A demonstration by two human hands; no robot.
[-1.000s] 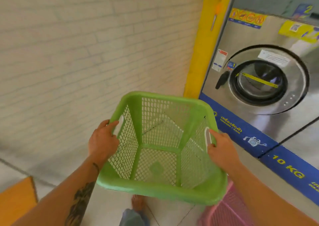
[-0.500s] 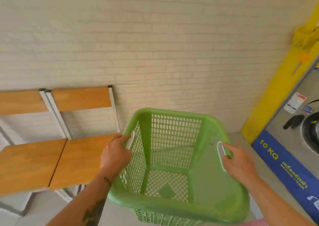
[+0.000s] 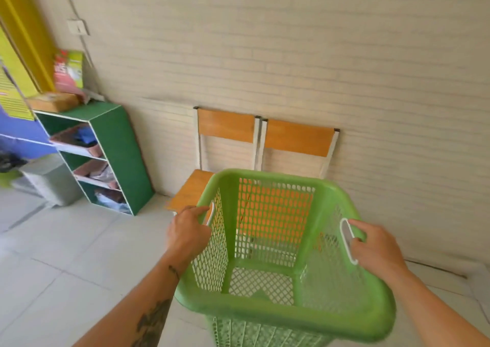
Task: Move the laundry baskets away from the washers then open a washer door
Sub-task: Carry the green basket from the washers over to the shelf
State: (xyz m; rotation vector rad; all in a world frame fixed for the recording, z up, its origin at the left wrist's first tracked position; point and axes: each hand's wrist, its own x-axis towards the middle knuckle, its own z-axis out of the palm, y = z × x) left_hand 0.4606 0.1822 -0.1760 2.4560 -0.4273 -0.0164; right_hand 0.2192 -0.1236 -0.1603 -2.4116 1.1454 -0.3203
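I hold an empty green mesh laundry basket off the floor in front of me. My left hand grips the white handle on its left side. My right hand grips the white handle on its right side. The basket hangs in front of two wooden chairs that stand against the brick wall. No washer is in view.
A green shelf unit with cluttered compartments stands at the left against the wall, a grey bin beside it. A yellow post rises at the far left. Pale floor tiles spread below.
The view has swung left, away from the washer, which has left the frame. The basket, held in both hands, has come round in front of the chairs, and the green shelf unit has come into view.
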